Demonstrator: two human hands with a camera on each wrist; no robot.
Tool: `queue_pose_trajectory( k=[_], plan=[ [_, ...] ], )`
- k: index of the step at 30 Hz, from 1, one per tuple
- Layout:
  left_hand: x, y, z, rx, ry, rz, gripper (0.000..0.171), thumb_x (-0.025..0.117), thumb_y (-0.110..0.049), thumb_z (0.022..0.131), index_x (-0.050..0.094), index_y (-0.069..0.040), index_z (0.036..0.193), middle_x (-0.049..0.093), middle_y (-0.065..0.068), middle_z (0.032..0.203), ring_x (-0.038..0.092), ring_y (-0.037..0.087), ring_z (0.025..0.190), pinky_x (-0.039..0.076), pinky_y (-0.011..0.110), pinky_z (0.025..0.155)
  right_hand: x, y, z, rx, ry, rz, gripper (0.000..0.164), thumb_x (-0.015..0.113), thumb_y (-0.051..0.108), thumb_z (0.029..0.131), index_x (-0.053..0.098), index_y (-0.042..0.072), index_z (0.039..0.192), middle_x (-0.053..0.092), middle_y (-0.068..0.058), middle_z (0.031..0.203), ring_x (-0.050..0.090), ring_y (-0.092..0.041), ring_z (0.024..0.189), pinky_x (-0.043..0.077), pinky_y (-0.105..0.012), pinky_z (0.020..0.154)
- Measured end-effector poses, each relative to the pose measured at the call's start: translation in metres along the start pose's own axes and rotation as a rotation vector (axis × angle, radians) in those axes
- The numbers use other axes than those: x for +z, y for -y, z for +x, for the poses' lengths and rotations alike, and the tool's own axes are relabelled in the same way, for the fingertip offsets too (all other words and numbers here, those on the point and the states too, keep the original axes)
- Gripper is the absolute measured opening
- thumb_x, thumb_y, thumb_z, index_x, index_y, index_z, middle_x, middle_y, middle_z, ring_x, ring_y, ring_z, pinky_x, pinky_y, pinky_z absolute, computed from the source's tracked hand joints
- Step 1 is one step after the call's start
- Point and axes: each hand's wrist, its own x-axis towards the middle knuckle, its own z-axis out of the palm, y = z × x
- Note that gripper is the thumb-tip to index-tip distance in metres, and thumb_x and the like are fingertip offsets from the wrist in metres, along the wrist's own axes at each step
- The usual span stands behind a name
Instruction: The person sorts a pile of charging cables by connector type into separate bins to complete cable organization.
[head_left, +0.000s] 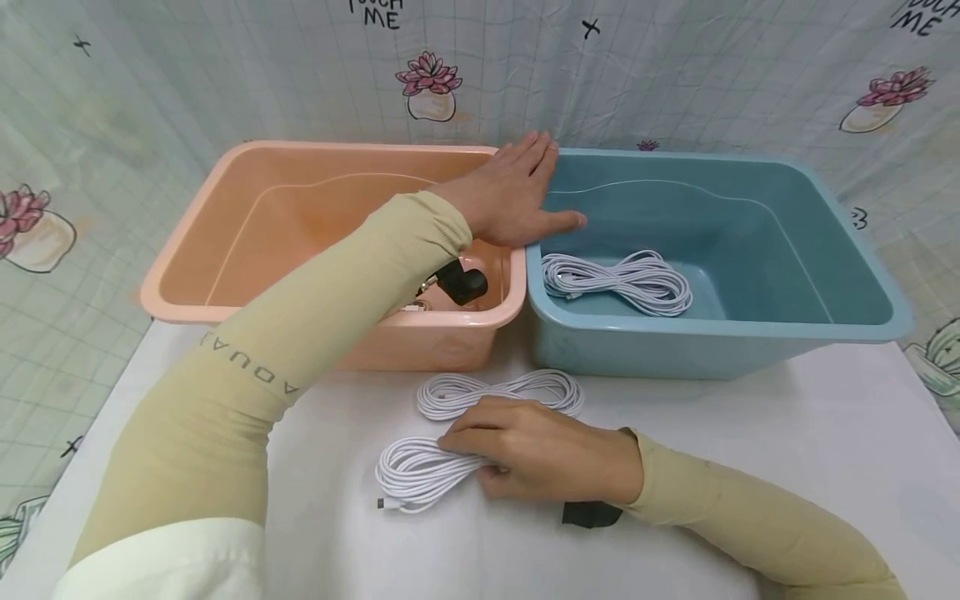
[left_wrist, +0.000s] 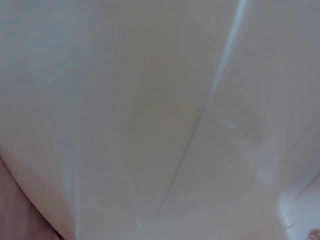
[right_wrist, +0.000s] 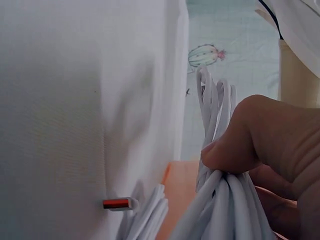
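In the head view my left hand (head_left: 517, 196) lies over the meeting rims of the orange bin (head_left: 360, 150) and the blue bin (head_left: 720, 332), its fingers straight and thumb out over the blue one. My right hand (head_left: 543, 450) grips a coiled white cable (head_left: 416, 471) over the white table; a connector sticks out at the coil's near end. The right wrist view shows the thumb pressing on the cable's bunched loops (right_wrist: 215, 105). Just behind this hand, a second coiled white cable (head_left: 450, 396) lies before the bins. Another white cable coil (head_left: 637, 283) sits inside the blue bin.
A black device (head_left: 461, 282) lies in the orange bin, partly hidden by my left sleeve. The white table (head_left: 352, 517) runs up under both bins. Behind hangs a patterned curtain (head_left: 510, 75). The left wrist view holds a close, pale, blurred bin wall (left_wrist: 150, 125).
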Motion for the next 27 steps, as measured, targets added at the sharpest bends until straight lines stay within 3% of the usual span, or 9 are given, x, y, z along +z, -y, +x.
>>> queue_pose_trajectory(
  k=[27],
  plan=[
    [0.0,0.0,0.001,-0.006,0.008,-0.01,0.102,0.026,-0.074,0.101,-0.017,-0.004,0.163,-0.024,0.011,0.172,-0.02,0.027,0.163,-0.006,0.044,0.135,-0.032,0.0,-0.007,-0.022,-0.126,-0.066,0.049,0.08,0.004,0.077,0.073,0.013,0.125,0.074,0.006,0.12,0.068,-0.01,0.111,0.056,-0.022,0.093]
  ],
)
